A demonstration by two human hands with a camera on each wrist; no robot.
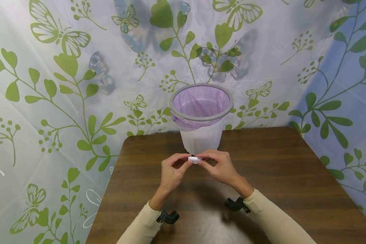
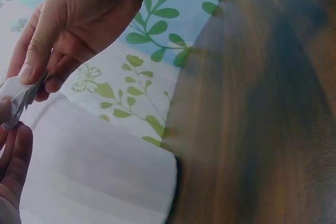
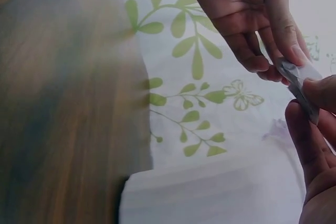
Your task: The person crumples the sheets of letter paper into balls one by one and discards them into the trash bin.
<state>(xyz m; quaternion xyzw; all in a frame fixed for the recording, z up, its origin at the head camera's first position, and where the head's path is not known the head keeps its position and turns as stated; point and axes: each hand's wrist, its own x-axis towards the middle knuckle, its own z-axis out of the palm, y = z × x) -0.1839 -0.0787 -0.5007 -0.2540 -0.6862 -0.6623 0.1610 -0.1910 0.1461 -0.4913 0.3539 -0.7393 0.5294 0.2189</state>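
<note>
Above the brown table (image 1: 268, 189), both hands meet on a small white packet with a crumpled silvery-grey edge (image 1: 194, 159). My left hand (image 1: 173, 172) pinches its left end between thumb and fingers. At the right end, my right hand (image 1: 222, 166) pinches it the same way. In the left wrist view, the packet (image 2: 22, 100) lies between both sets of fingertips, its ragged grey edge showing. The right wrist view shows the packet (image 3: 300, 85) bent or folded; the fingers partly hide it, and its exact kind is unclear.
Just beyond the hands stands a white waste bin (image 1: 198, 140) with a grey rim and a lilac bag liner (image 1: 186, 125). Behind the table hangs a white curtain (image 1: 109, 101) printed with green leaves and butterflies. Each wrist carries a black camera mount (image 1: 169, 217).
</note>
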